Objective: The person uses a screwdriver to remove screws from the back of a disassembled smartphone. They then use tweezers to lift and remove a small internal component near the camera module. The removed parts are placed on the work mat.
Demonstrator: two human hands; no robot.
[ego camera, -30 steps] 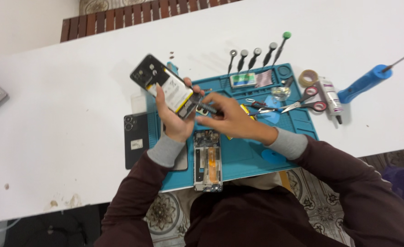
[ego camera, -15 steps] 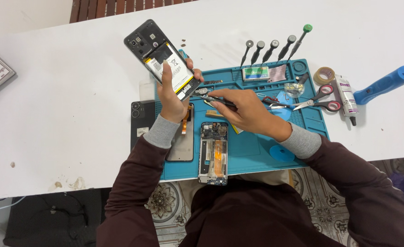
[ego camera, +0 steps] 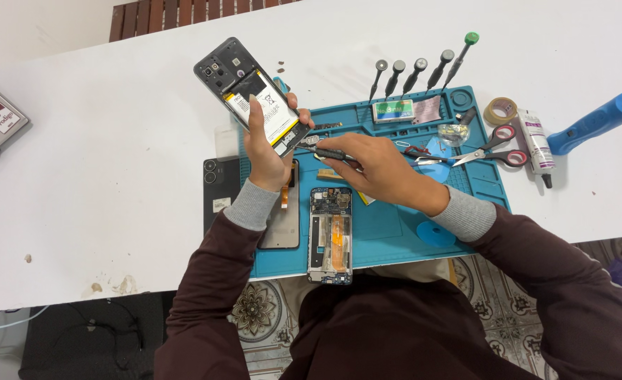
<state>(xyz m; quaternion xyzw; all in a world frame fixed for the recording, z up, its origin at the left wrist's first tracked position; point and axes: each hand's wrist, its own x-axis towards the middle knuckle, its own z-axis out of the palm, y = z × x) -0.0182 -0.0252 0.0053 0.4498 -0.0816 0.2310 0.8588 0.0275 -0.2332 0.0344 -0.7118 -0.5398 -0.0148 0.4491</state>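
- The left hand (ego camera: pixel 267 151) has its grip closed around an opened black phone with its back cover off and a white-and-yellow battery showing (ego camera: pixel 255 98), holding it tilted above the white worktop (ego camera: pixel 100 141), over the upper left corner of the blue silicone repair mat (ego camera: pixel 388 232).
- The right hand (ego camera: pixel 381 169) pinches a thin black-handled tool (ego camera: pixel 328 153), its tip touching the phone's lower edge.
- Likely risk: the tip could slip and gouge the battery or a connector, since the phone is held in the air by one hand only; it could also twist out of that grasp.
- Count: five precision screwdrivers (ego camera: pixel 416 74) stand in a row at the mat's top edge; one pair of red-handled scissors (ego camera: pixel 490 149); one roll of tape (ego camera: pixel 499 110); one white glue tube (ego camera: pixel 536 144); one blue-handled tool (ego camera: pixel 596 123).
- One bare phone frame with an orange strip (ego camera: pixel 331 236) lies on the mat; one black phone back (ego camera: pixel 221 190) lies just left of it.
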